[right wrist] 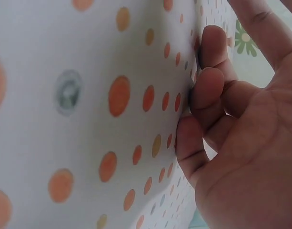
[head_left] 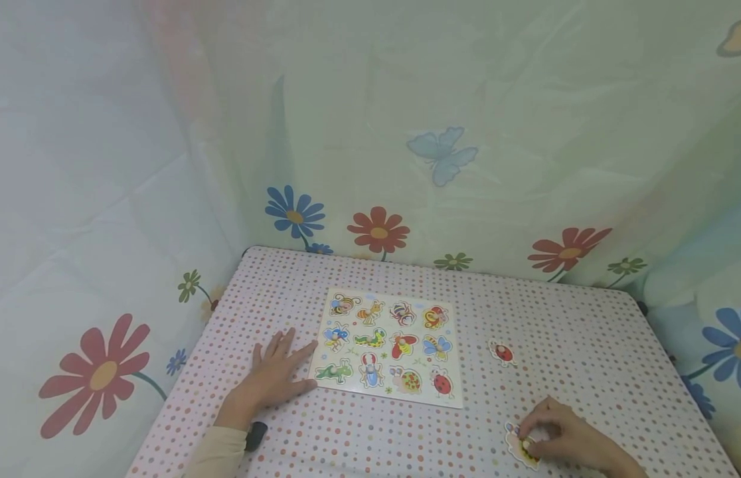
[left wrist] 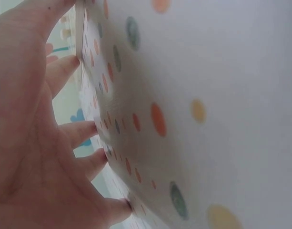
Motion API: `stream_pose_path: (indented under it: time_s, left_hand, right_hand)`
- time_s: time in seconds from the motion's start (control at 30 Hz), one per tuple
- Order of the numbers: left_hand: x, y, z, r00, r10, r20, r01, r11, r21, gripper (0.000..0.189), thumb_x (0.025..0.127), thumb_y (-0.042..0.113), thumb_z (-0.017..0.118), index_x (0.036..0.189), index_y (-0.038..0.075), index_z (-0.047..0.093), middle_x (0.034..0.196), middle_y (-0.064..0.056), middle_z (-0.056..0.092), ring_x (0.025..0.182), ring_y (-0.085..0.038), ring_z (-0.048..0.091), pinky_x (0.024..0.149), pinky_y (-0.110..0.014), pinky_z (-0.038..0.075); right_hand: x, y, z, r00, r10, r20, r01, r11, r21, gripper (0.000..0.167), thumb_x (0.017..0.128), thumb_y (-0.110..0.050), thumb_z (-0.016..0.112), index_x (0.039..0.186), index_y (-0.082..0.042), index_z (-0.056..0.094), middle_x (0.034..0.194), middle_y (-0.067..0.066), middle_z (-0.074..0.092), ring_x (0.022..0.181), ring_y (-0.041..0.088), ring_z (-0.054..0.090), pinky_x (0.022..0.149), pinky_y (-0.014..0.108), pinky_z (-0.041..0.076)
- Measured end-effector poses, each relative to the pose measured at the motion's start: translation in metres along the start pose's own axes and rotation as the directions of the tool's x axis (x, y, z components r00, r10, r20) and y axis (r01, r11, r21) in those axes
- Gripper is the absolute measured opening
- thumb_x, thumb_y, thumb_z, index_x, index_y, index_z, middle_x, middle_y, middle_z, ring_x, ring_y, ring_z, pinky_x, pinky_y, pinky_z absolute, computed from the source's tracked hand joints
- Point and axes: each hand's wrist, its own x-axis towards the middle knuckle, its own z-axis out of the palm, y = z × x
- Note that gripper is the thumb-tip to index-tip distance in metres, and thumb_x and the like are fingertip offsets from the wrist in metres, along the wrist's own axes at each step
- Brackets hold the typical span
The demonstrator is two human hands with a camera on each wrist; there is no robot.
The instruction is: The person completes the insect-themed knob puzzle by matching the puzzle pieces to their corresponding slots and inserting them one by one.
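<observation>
A light wooden puzzle board (head_left: 427,397) with several colourful insect pictures lies on the table, some bearing small knobs. My left hand (head_left: 279,372) is spread beside the board's left edge, thumb and a fingertip right at the edge. In the left wrist view, its fingertips (left wrist: 69,67) rest on the tablecloth. At the front right, my right hand (head_left: 556,428) pinches a snail puzzle piece (head_left: 514,443) with a patterned green and red shell, between thumb and index finger. The right wrist view shows the other fingers (right wrist: 207,90) curled against the cloth; the piece is hidden there.
A loose ladybug piece (head_left: 503,353) lies right of the board. The dotted tablecloth (head_left: 346,438) covers the table, and flower-printed curtains (head_left: 346,133) hang behind and along the sides. A dark object (head_left: 256,436) sits at the left wrist.
</observation>
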Motion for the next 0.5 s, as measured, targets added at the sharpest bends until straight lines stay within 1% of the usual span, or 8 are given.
stream_pose_path:
  time_s: [0.13,0.23,0.37,0.5]
  left_hand:
    - [0.0003,-0.0001,0.0005,1.000,-0.002,0.000,0.002,1.000,0.002,0.077,0.088,0.063,0.064,0.155,0.035,0.039,0.166,-0.016,0.011,0.150,-0.043,0.005,0.111,-0.073,0.000]
    - [0.0008,-0.0006,0.0012,1.000,-0.002,0.001,0.002,1.000,0.002,0.076,0.088,0.063,0.063,0.155,0.035,0.039,0.166,-0.016,0.011,0.150,-0.043,0.005,0.111,-0.073,0.000]
    - [0.0007,-0.0005,0.0011,1.000,0.005,-0.005,-0.005,1.000,0.003,0.076,0.088,0.064,0.063,0.154,0.034,0.040,0.166,-0.017,0.012,0.150,-0.043,0.006,0.111,-0.074,0.001]
    - [0.0005,-0.0001,0.0000,1.000,0.007,-0.006,-0.007,1.000,0.001,0.076,0.088,0.063,0.063,0.154,0.034,0.040,0.165,-0.017,0.012,0.149,-0.044,0.006,0.111,-0.074,0.001]
  right_hand:
    - [-0.0007,0.0006,0.0031,1.000,-0.023,-0.016,0.022,0.999,-0.046,0.012,0.089,-0.016,0.076,0.100,-0.018,0.074,0.100,0.004,0.049,0.086,0.013,0.040,0.066,0.025,0.032]
    - [-0.0012,0.0002,0.0059,0.999,-0.033,-0.041,0.029,0.995,-0.097,0.011,0.088,-0.016,0.077,0.098,-0.021,0.074,0.099,0.003,0.048,0.086,0.011,0.037,0.066,0.026,0.030]
    - [-0.0024,-0.0009,0.0086,0.996,-0.061,-0.065,0.052,0.989,-0.141,0.011,0.089,-0.014,0.076,0.096,-0.022,0.073,0.097,0.000,0.048,0.083,0.011,0.036,0.064,0.027,0.031]
    - [-0.0020,-0.0013,0.0084,0.996,-0.066,-0.059,0.057,0.988,-0.142,0.009,0.090,-0.015,0.075,0.096,-0.021,0.073,0.097,-0.002,0.050,0.082,0.011,0.039,0.062,0.026,0.034]
